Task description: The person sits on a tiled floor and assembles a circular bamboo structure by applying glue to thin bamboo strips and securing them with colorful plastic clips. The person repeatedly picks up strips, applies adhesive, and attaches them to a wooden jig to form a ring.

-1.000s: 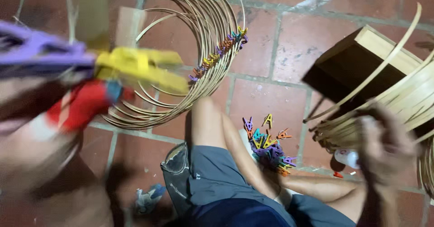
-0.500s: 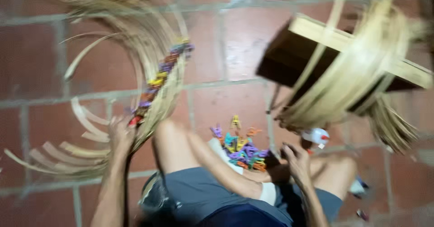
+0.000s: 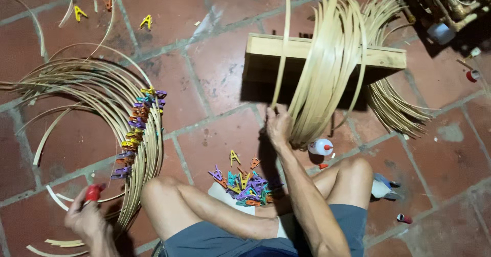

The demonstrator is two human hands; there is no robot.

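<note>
The right hand [image 3: 279, 126] is closed on a bundle of bamboo strips [image 3: 327, 73] draped over the wooden box [image 3: 322, 57]; the left hand [image 3: 87, 216], far left of the box, clamps a red clip [image 3: 93, 192]. The strips look light, springy and splintery, best held bunched near their ends.

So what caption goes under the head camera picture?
Right hand grips bamboo strips bent over a wooden box; left hand holds a red clip.
</note>
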